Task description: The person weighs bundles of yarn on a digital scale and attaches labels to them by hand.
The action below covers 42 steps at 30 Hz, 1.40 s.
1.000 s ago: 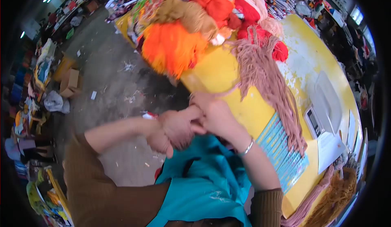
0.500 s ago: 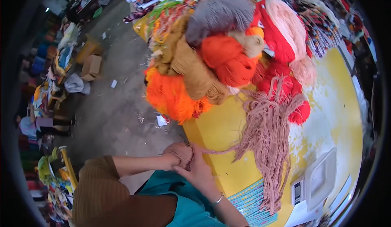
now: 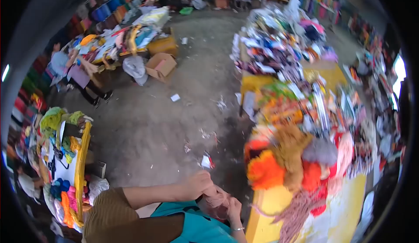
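Observation:
A dusty-pink yarn ball is between my hands, in front of the teal apron. From the left, my left hand closes over its upper end. My right hand, a bracelet at its wrist, grips the other side of the yarn. Loose yarn of the same pink lies spread on the yellow table to the right, and a strand from it reaches toward my hands. Orange yarn, mustard-brown yarn, grey yarn and red-orange yarn are heaped behind it.
Mixed yarns and papers cover the table farther back. Left stands a yellow-edged table with colourful yarn. A cardboard box and plastic bag sit on the floor, which has scraps. A person stands by the far-left table.
The view has swung up and to the left, showing more of the room. My hands have shifted on the yarn ball, with my right hand now at its right side.

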### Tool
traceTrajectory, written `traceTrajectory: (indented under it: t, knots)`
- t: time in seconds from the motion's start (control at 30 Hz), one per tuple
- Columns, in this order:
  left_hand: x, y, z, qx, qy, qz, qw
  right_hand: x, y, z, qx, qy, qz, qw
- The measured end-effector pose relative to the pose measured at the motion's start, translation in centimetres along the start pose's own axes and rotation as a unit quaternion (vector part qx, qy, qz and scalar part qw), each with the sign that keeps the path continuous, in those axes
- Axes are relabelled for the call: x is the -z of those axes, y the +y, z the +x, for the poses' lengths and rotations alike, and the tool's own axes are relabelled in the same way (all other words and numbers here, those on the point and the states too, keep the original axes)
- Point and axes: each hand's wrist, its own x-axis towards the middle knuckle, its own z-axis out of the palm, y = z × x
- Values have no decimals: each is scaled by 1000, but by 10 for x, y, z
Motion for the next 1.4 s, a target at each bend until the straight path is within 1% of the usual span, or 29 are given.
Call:
traceTrajectory:
  t: [0.03,0.07,0.1,0.17,0.2,0.27,0.3,0.37,0.43,0.47,0.5,0.53,0.57,0.63,0.67,0.77,0.8,0.83,0.9,0.93,0.97,1.03,1.07,1.13,1.2,1.27,1.3,1.37,1.4]
  knots:
    - [18,-14,-28,7,195,34,980,-22,-20,12,16,-18,-65,998]
    - [36,-26,-51,53,181,19,982,-46,-37,18,32,-35,-129,991]
    - [53,-38,-68,59,198,25,978,-85,-69,19,61,-19,-144,987]
    - [81,-59,-93,211,202,-16,956,-132,-90,45,170,-26,-192,966]
    - [99,-71,-101,226,174,-2,958,-148,-96,60,160,-70,-182,968]
    - [123,-87,-113,247,193,-8,950,-221,-159,49,327,-111,-302,888]
    - [132,-96,-117,263,197,-13,945,-255,-183,48,337,-180,-316,869]
    - [138,-127,-127,262,235,11,936,-321,-180,64,341,-260,-282,858]
    - [152,-151,-137,249,242,31,937,-380,-182,75,304,-250,-308,866]
    - [154,-168,-143,265,294,66,916,-408,-177,89,290,-260,-295,873]
    - [167,-182,-154,274,300,65,911,-433,-170,106,274,-270,-280,879]
    - [182,-196,-166,274,348,65,894,-456,-163,126,318,-297,-321,841]
    - [196,-211,-178,274,394,65,875,-478,-157,145,316,-308,-323,837]
    - [220,-248,-201,315,410,31,855,-534,-156,176,411,-395,-326,754]
    - [234,-268,-215,343,420,-2,840,-564,-147,199,424,-407,-354,727]
    - [294,-337,-258,362,438,-22,823,-668,-174,226,399,-443,-356,719]
    - [317,-356,-273,440,385,-50,810,-702,-184,234,366,-454,-382,717]
    - [339,-372,-288,446,382,-47,808,-737,-190,245,363,-458,-377,719]
    - [377,-395,-318,432,540,-67,719,-801,-194,269,259,-514,-356,736]
    - [393,-408,-340,425,572,-31,701,-837,-190,279,217,-525,-321,757]
    - [405,-420,-366,418,605,5,678,-865,-191,294,212,-535,-325,750]
    - [401,-440,-423,502,615,-19,608,-937,-212,323,179,-548,-358,735]
    - [387,-448,-452,539,620,-59,567,-972,-226,330,144,-562,-298,757]
    - [306,-484,-516,541,703,-87,454,-1043,-254,341,112,-551,-229,795]
    - [295,-484,-548,588,707,-139,368,-1117,-257,376,102,-584,-177,786]
    - [289,-493,-578,622,715,-250,200,-1188,-272,398,40,-604,-138,784]
    - [288,-504,-590,622,714,-251,199,-1224,-276,407,21,-608,-113,786]
    - [295,-535,-619,469,808,-356,-18,-1299,-287,422,17,-602,-83,794]
    - [287,-557,-634,465,808,-360,-23,-1330,-292,429,-6,-589,-79,804]
